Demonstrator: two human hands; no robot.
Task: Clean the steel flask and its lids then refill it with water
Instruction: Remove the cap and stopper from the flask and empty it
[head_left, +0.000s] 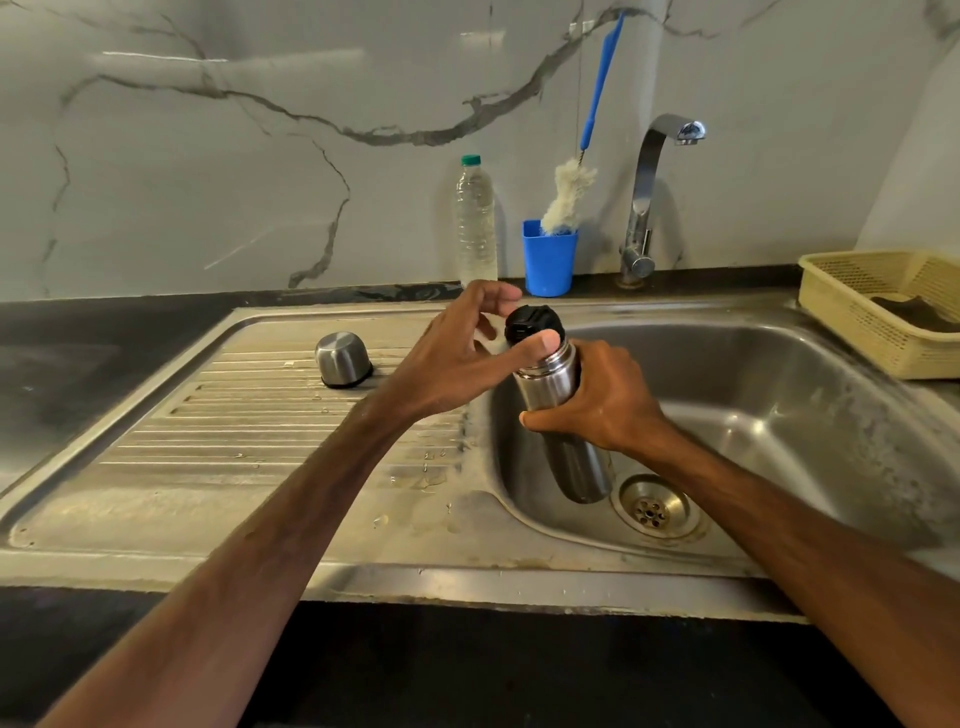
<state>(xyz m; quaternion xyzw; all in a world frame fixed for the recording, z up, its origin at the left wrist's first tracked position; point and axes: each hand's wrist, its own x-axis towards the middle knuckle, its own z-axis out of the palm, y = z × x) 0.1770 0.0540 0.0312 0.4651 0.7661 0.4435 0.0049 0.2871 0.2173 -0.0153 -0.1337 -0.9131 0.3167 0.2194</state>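
At the centre of the frame the person holds the steel flask (553, 382) over the left side of the sink basin (779, 395), tilted with its base toward the drain (652, 506). That position probably means any spill or rinse water falls into the basin rather than onto the counter.

The right hand (602, 405) wraps round the middle of the flask with its fingers clamped on the body. It acts as the anchor, so the flask should not turn when the top is worked.

The left hand (457, 358) reaches in from the left and cups the black lid (534, 322), which sits on the flask's neck. The thumb (545, 344) presses against the lid's lower rim and the fingers curve behind it. Whether those fingers actually touch the lid cannot be told, so a full pinch is not certain. The pose suggests a twist of the lid, though the direction is unclear.

The steel cup (343, 364) sits mouth down on the ribbed drainboard (260, 415), left of centre, likely set there to drain out of the way.

Along the back edge stand a water bottle (475, 223) and a blue cup (548, 260) holding a long bottle brush (571, 192). The tap (647, 197) is beside them, and all are within easy reach for scrubbing and refilling.

A yellow basket (852, 322) sits at the right edge.
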